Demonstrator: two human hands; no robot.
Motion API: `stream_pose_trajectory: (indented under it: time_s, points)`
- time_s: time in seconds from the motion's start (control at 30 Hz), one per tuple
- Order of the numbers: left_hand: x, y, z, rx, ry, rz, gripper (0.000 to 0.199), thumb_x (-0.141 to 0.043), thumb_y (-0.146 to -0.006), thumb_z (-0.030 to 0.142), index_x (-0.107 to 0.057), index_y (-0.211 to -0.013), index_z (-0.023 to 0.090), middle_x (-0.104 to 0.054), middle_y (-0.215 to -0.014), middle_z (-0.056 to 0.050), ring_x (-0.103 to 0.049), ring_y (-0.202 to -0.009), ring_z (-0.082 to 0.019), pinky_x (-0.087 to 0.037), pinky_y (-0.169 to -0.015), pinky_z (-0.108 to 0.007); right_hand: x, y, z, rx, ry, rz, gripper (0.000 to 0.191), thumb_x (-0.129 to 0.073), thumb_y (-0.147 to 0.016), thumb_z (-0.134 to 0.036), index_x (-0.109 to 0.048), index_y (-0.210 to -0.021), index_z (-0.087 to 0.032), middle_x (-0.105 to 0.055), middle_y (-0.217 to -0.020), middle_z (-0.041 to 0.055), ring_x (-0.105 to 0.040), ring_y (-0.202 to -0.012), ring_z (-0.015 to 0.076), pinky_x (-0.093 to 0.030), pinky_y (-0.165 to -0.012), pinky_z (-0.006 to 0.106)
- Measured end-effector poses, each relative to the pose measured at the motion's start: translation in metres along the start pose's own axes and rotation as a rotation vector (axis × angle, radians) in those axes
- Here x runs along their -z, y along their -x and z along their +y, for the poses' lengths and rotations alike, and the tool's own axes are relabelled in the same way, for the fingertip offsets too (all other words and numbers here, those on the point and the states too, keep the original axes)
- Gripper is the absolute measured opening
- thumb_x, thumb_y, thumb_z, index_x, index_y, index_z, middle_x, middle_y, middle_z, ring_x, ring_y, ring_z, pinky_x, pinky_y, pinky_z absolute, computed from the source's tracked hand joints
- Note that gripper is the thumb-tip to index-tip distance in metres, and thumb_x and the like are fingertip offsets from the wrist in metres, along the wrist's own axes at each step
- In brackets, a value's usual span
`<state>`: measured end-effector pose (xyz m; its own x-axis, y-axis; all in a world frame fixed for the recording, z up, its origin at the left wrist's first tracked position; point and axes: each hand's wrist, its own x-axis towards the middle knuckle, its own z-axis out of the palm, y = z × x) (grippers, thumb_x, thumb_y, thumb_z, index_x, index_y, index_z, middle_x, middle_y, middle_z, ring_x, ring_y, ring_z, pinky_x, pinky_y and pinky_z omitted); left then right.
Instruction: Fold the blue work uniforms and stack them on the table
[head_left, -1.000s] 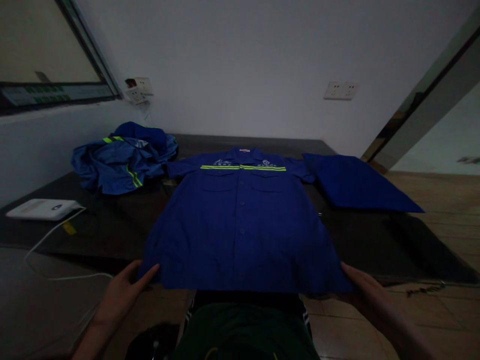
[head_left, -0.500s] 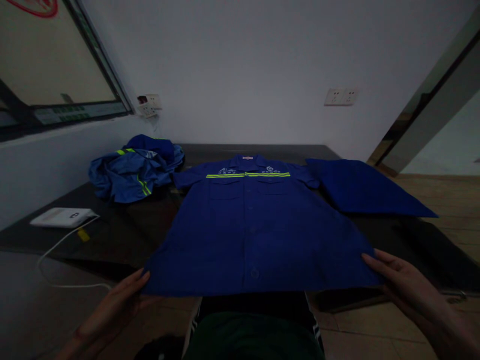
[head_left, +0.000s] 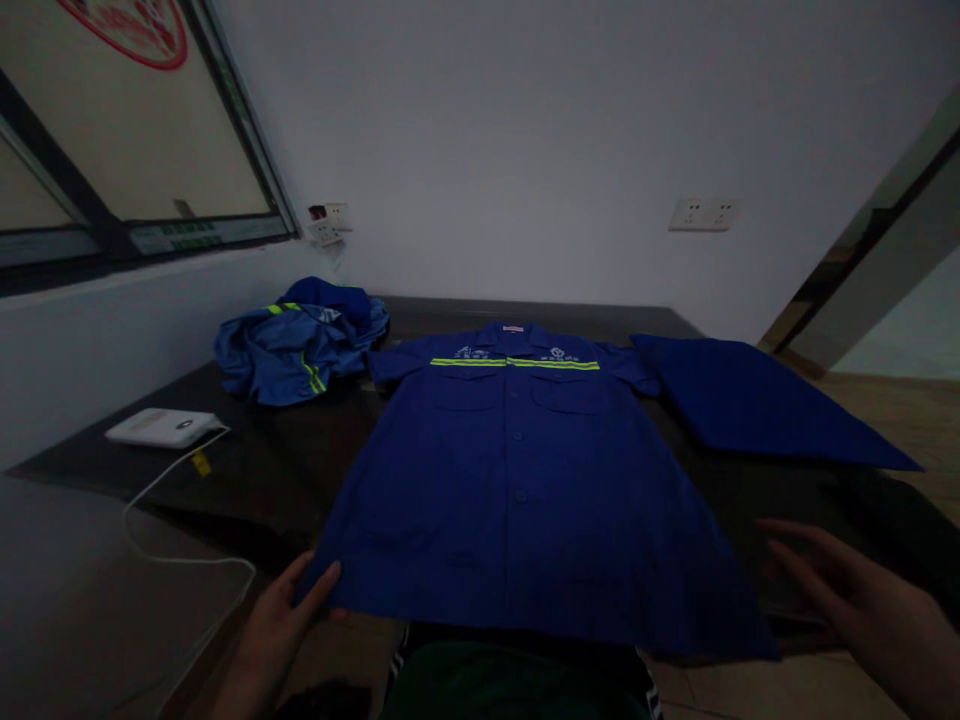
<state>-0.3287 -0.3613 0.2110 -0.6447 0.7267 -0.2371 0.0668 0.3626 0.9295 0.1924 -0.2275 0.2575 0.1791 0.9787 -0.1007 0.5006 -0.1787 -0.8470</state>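
A dark blue short-sleeved work shirt (head_left: pixel 480 480) lies spread front-up on the dark table (head_left: pixel 277 450), its collar at the far side and its hem towards me. Yellow-green stripes and pale lettering cross its chest. My left hand (head_left: pixel 274 625) pinches the hem's left corner between thumb and fingers. To the right of the shirt, my right hand (head_left: pixel 862 600) hovers apart from the cloth, thumb and index finger separated, holding nothing. The hem's right corner hangs loose over the table's front edge.
A crumpled pile of blue clothing (head_left: pixel 292 345) sits at the back left. A folded blue garment (head_left: pixel 765 400) lies on the right, touching the shirt's sleeve. At the left are a white power bank (head_left: pixel 161 427) and its white cable (head_left: pixel 180 558). A wall (head_left: pixel 495 150) stands behind.
My right hand has let go of the hem's right corner and moved off to the right; that corner has dropped. My left hand still grips its corner. The view has shifted slightly.
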Motion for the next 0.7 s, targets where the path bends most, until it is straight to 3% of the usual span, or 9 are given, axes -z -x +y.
stream_pose_trajectory:
  time_s: [0.07, 0.1, 0.17, 0.27, 0.37, 0.47, 0.53, 0.6, 0.7]
  points:
    - [-0.002, 0.0, -0.009, 0.029, 0.09, 0.017, 0.058, -0.082, -0.046, 0.056, -0.067, -0.086, 0.017, -0.074, -0.086, -0.007, -0.07, -0.084, -0.027, -0.059, -0.062, -0.03, -0.011, -0.004, -0.043, 0.196, 0.218, 0.129, 0.026, -0.057, -0.07, -0.064, -0.065, -0.088, -0.048, -0.069, -0.077, 0.0126, -0.063, -0.064, 0.0327, -0.05, -0.059, 0.051]
    - [-0.004, 0.0, -0.015, 0.042, 0.138, 0.024, 0.06, -0.081, -0.049, 0.056, -0.067, -0.091, 0.016, -0.073, -0.089, -0.008, -0.07, -0.083, -0.026, -0.059, -0.061, -0.029, -0.023, -0.005, -0.069, 0.296, 0.237, 0.09, 0.026, -0.054, -0.072, -0.063, -0.066, -0.087, -0.045, -0.069, -0.077, 0.0121, -0.064, -0.067, 0.032, -0.051, -0.062, 0.049]
    - [-0.011, 0.0, -0.025, 0.073, 0.23, 0.045, 0.062, -0.08, -0.052, 0.055, -0.064, -0.098, 0.016, -0.072, -0.092, -0.008, -0.07, -0.08, -0.024, -0.057, -0.058, -0.027, -0.062, -0.01, -0.125, 0.455, 0.201, -0.153, 0.027, -0.055, -0.075, -0.054, -0.067, -0.09, -0.035, -0.068, -0.07, 0.0078, -0.062, -0.058, 0.0259, -0.05, -0.058, 0.042]
    - [-0.022, 0.0, -0.035, 0.09, 0.329, 0.122, 0.067, -0.081, -0.05, 0.056, -0.06, -0.101, 0.018, -0.069, -0.087, -0.005, -0.067, -0.069, -0.019, -0.054, -0.053, -0.025, -0.153, -0.032, -0.2, 0.723, 0.188, -0.496, 0.023, -0.054, -0.083, -0.031, -0.066, -0.101, -0.023, -0.068, -0.078, 0.0037, -0.064, -0.07, 0.0191, -0.049, -0.067, 0.032]
    - [-0.027, 0.003, -0.034, 0.052, 0.352, 0.161, 0.068, -0.08, -0.048, 0.061, -0.057, -0.097, 0.019, -0.067, -0.08, 0.0, -0.064, -0.06, -0.018, -0.052, -0.05, -0.026, -0.262, -0.069, -0.25, 0.906, 0.257, -0.552, 0.033, -0.062, -0.078, -0.015, -0.062, -0.112, -0.017, -0.067, -0.096, 0.0047, -0.062, -0.086, 0.0168, -0.046, -0.08, 0.029]
    - [-0.028, 0.008, -0.026, 0.044, 0.298, 0.169, 0.066, -0.078, -0.049, 0.065, -0.057, -0.092, 0.02, -0.068, -0.08, -0.001, -0.066, -0.066, -0.022, -0.054, -0.056, -0.029, -0.36, -0.096, -0.28, 0.834, 0.402, -0.5, 0.052, -0.068, -0.077, -0.02, -0.052, -0.127, -0.018, -0.058, -0.122, 0.0089, -0.053, -0.11, 0.0201, -0.042, -0.092, 0.031]
    - [-0.026, 0.011, -0.021, 0.027, 0.244, 0.185, 0.063, -0.076, -0.052, 0.066, -0.058, -0.092, 0.021, -0.069, -0.083, -0.003, -0.068, -0.075, -0.025, -0.056, -0.061, -0.031, -0.409, -0.104, -0.29, 0.764, 0.463, -0.443, 0.064, -0.071, -0.075, -0.027, -0.046, -0.133, -0.017, -0.049, -0.132, 0.0149, -0.044, -0.122, 0.0283, -0.04, -0.095, 0.039]
    - [-0.025, 0.013, -0.018, 0.007, 0.2, 0.197, 0.059, -0.075, -0.054, 0.066, -0.059, -0.091, 0.022, -0.07, -0.087, -0.004, -0.069, -0.081, -0.026, -0.056, -0.065, -0.031, -0.442, -0.106, -0.294, 0.722, 0.517, -0.383, 0.068, -0.071, -0.074, -0.027, -0.044, -0.136, -0.018, -0.041, -0.139, 0.0178, -0.036, -0.128, 0.0335, -0.037, -0.098, 0.046]
    - [-0.025, 0.016, -0.019, -0.015, 0.173, 0.242, 0.057, -0.075, -0.054, 0.065, -0.06, -0.09, 0.024, -0.07, -0.088, -0.004, -0.068, -0.082, -0.027, -0.056, -0.066, -0.031, -0.471, -0.11, -0.293, 0.751, 0.588, -0.289, 0.063, -0.066, -0.077, -0.023, -0.044, -0.136, -0.017, -0.036, -0.145, 0.017, -0.027, -0.133, 0.0335, -0.027, -0.106, 0.05]
